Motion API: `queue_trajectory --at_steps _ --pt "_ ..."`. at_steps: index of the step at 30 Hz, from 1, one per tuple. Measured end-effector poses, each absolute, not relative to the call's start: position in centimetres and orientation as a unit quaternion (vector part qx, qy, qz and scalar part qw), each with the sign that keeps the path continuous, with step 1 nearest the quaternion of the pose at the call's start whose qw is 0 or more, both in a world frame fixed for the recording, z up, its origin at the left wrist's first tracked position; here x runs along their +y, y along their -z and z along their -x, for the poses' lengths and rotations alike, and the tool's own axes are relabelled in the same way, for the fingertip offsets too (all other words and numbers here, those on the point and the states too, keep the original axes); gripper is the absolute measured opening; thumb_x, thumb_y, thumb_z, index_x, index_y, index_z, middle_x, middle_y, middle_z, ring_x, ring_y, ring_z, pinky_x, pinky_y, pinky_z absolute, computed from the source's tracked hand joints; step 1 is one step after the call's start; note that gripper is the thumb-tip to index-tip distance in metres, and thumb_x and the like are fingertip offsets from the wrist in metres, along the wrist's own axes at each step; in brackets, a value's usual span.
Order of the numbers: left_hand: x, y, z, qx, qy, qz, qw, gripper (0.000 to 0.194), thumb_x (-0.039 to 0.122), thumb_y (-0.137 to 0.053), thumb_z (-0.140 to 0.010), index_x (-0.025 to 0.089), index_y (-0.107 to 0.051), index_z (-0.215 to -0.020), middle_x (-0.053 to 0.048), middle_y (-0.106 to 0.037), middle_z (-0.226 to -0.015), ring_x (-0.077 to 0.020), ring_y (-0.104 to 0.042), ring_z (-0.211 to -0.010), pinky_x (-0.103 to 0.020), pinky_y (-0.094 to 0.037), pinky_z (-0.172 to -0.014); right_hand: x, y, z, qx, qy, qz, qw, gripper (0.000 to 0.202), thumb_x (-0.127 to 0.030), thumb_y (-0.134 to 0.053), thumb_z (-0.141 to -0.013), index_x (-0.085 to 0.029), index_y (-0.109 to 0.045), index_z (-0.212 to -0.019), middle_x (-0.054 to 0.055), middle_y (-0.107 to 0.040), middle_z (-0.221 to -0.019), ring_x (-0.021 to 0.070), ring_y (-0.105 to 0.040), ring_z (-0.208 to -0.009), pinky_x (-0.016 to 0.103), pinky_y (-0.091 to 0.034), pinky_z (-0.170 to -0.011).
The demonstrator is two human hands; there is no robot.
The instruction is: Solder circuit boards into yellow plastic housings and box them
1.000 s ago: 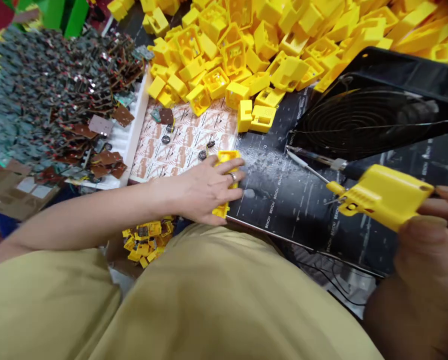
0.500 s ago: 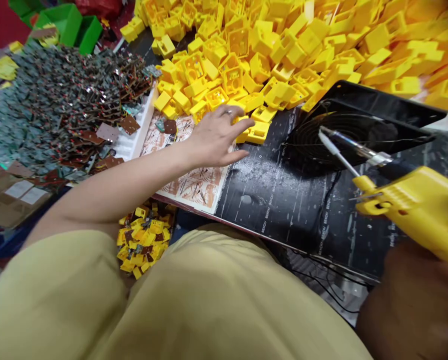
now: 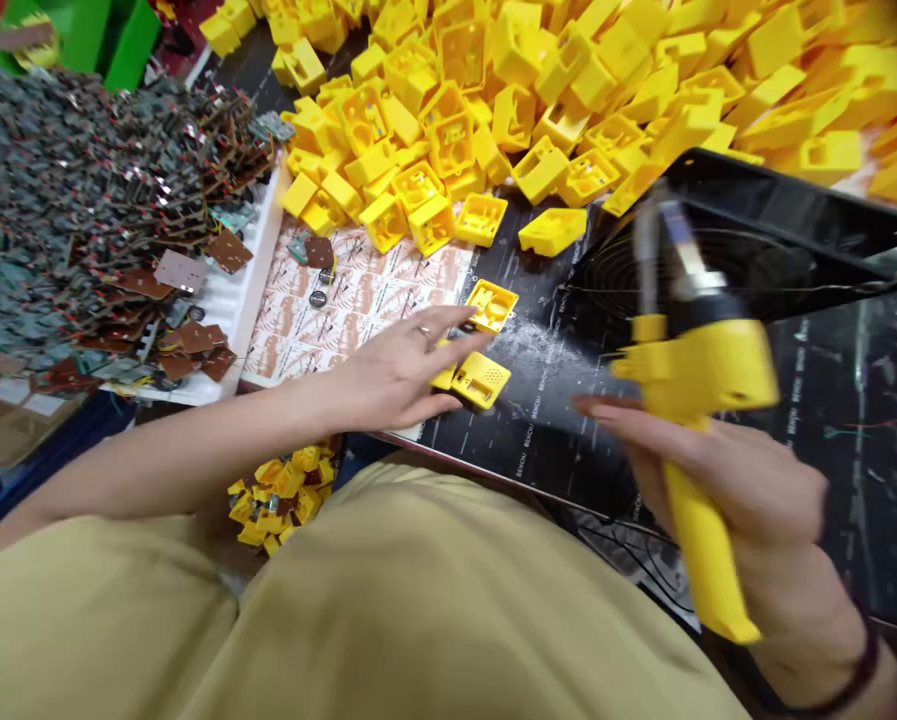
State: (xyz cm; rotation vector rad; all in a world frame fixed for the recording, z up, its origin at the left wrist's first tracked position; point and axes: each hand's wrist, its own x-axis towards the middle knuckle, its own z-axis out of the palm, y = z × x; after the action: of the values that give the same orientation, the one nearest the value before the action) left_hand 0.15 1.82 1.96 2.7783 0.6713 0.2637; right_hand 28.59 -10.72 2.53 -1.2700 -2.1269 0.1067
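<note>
My left hand (image 3: 399, 368) lies over the bench's near part, fingers stretched out. Its fingertips reach a small open yellow plastic case (image 3: 495, 306) and a second yellow case (image 3: 483, 381) with a patch of small holes. Another yellow piece shows partly under the fingers. In my right hand (image 3: 755, 490) is a yellow soldering gun (image 3: 707, 370), gripped by its handle. Its tip and the thin tube beside it point away from me, blurred, in front of a black fan (image 3: 729, 250). Left of the cases, a small brown circuit board (image 3: 318, 252) with wires rests on a printed sheet (image 3: 290, 330).
A big heap of yellow cases (image 3: 448, 130) covers the bench's far side. At left, a white tray (image 3: 268, 260) bears a pile of wired circuit boards (image 3: 118, 200). Green bins (image 3: 129, 45) stand behind it. Below the bench edge is a container of filled yellow cases (image 3: 283, 495).
My left hand has moved toward me, and two yellow cases now lie nearer, away from the heap. My right hand has brought the soldering gun left and turned it more upright.
</note>
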Motion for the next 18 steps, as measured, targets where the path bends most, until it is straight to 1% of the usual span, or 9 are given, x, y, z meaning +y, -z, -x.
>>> queue_trajectory --at_steps 2,4,7,9,11,13,15,17,18 --pt "1.1 -1.3 0.9 0.294 -0.117 -0.935 0.157 0.065 0.05 -0.057 -0.09 0.012 -0.044 -0.141 -0.022 -0.05 -0.144 -0.0315 -0.045 -0.136 -0.048 -0.039 -0.11 -9.2 -2.0 -27.1 -0.832 -0.051 0.439 0.336 0.039 -0.009 -0.071 -0.085 -0.022 -0.06 -0.12 0.006 -0.071 -0.109 0.016 -0.07 -0.088 0.022 -0.056 -0.076" --pt "0.9 -0.6 1.1 0.319 -0.119 -0.92 0.194 0.058 0.048 -0.056 -0.091 0.014 -0.048 -0.137 -0.018 -0.057 -0.139 -0.0284 -0.048 -0.134 -0.045 -0.039 -0.11 -7.8 -1.3 -25.3 -0.837 -0.062 0.418 0.347 0.044 -0.017 -0.077 -0.082 -0.016 -0.055 -0.119 0.012 -0.069 -0.112 0.0201 -0.069 -0.095 0.029 -0.057 -0.085" --pt "1.0 -0.5 0.5 0.293 -0.139 -0.919 0.225 0.05 0.044 -0.051 -0.093 0.013 -0.051 -0.132 -0.016 -0.063 -0.13 -0.0245 -0.055 -0.126 -0.039 -0.04 -0.107 -6.3 -0.3 -23.3 -0.856 -0.057 0.402 0.321 0.035 -0.022 -0.071 -0.088 -0.016 -0.053 -0.117 0.012 -0.069 -0.106 0.0232 -0.068 -0.099 0.036 -0.059 -0.086" --pt "1.3 -1.2 0.4 0.295 -0.138 -0.927 0.185 0.051 0.044 -0.052 -0.092 0.011 -0.053 -0.131 -0.016 -0.065 -0.124 -0.0263 -0.06 -0.116 -0.041 -0.042 -0.103 -6.2 -0.2 -22.8 -0.855 -0.056 0.402 0.322 0.027 -0.016 -0.065 -0.091 -0.017 -0.053 -0.115 0.011 -0.069 -0.107 0.0225 -0.068 -0.102 0.035 -0.059 -0.087" --pt "1.7 -2.2 0.8 0.301 -0.084 -0.942 0.119 0.046 0.038 -0.057 -0.089 0.015 -0.058 -0.129 -0.015 -0.067 -0.12 -0.0294 -0.06 -0.111 -0.045 -0.042 -0.1 -6.7 -0.6 -22.7 -0.828 -0.075 0.431 0.35 0.029 -0.013 -0.065 -0.09 -0.018 -0.053 -0.116 0.009 -0.069 -0.109 0.0194 -0.069 -0.1 0.031 -0.059 -0.086" --pt "2.1 -3.0 1.7 0.281 -0.019 -0.956 0.083 0.045 0.027 -0.06 -0.087 0.021 -0.058 -0.132 -0.014 -0.063 -0.128 -0.0316 -0.058 -0.116 -0.047 -0.042 -0.1 -7.5 -1.5 -22.7 -0.797 -0.113 0.47 0.363 0.029 -0.014 -0.065 -0.089 -0.019 -0.054 -0.115 0.007 -0.07 -0.106 0.0162 -0.07 -0.091 0.026 -0.059 -0.08" --pt "2.2 -3.3 2.4 0.253 -0.004 -0.963 0.094 0.057 0.026 -0.061 -0.087 0.023 -0.048 -0.142 -0.016 -0.05 -0.145 -0.0322 -0.05 -0.128 -0.048 -0.04 -0.104 -8.2 -2.1 -22.7 -0.784 -0.14 0.493 0.351 0.023 -0.015 -0.063 -0.09 -0.019 -0.056 -0.111 0.003 -0.07 -0.096 0.0134 -0.069 -0.081 0.022 -0.058 -0.074" --pt "1.9 -3.1 2.7 0.261 -0.039 -0.959 0.108 0.073 0.041 -0.063 -0.087 0.019 -0.035 -0.151 -0.02 -0.037 -0.155 -0.0328 -0.041 -0.138 -0.047 -0.038 -0.109 -8.3 -2.1 -22.6 -0.79 -0.138 0.493 0.337 0.02 -0.02 -0.062 -0.093 -0.02 -0.056 -0.112 0.002 -0.07 -0.092 0.0124 -0.069 -0.077 0.021 -0.057 -0.072" --pt "1.6 -2.9 2.7 0.281 -0.063 -0.952 0.105 0.08 0.052 -0.062 -0.086 0.015 -0.033 -0.151 -0.021 -0.037 -0.154 -0.0335 -0.041 -0.137 -0.047 -0.038 -0.109 -8.1 -1.9 -22.7 -0.794 -0.118 0.493 0.336 0.023 -0.025 -0.064 -0.094 -0.02 -0.056 -0.115 0.002 -0.07 -0.095 0.0134 -0.069 -0.078 0.022 -0.057 -0.073"
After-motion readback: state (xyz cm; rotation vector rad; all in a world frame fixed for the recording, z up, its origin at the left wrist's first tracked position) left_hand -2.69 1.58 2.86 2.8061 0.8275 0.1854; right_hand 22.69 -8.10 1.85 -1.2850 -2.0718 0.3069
